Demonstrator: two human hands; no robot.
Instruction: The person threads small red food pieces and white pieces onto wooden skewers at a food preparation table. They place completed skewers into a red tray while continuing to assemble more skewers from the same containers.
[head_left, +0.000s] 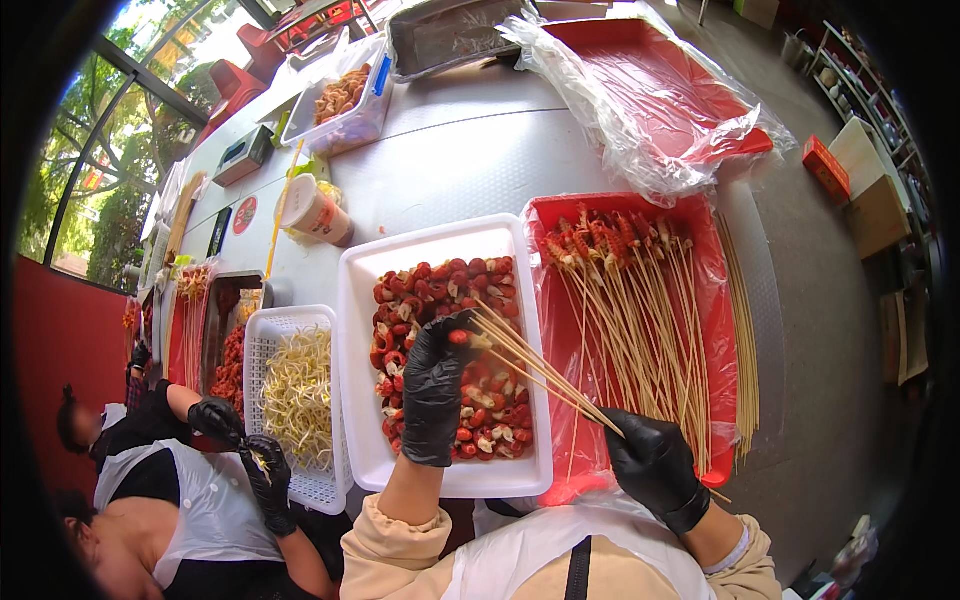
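Observation:
My right hand (658, 459), in a black glove, grips a small bundle of thin wooden skewers (559, 379). The skewers slant up and left over the white tub (442, 232), where red crayfish tails (420, 289) are heaped. Above that heap, my left hand (437, 390), also black-gloved, pinches a crayfish tail (459, 338) close to the skewer tips. Whether a tip has entered the tail I cannot tell. Right of the tub stands a red tray (712, 337) lined with clear plastic. Loaded skewers (637, 300) lie in it, their crayfish ends at the far side.
Loose bare skewers (739, 337) lie along the red tray's right side. A white basket of bean sprouts (300, 390) stands left of the tub, beside a co-worker's gloved hands (262, 465). Farther back are a lidded cup (319, 214), a plastic bin (337, 112) and a plastic-covered red tray (637, 82).

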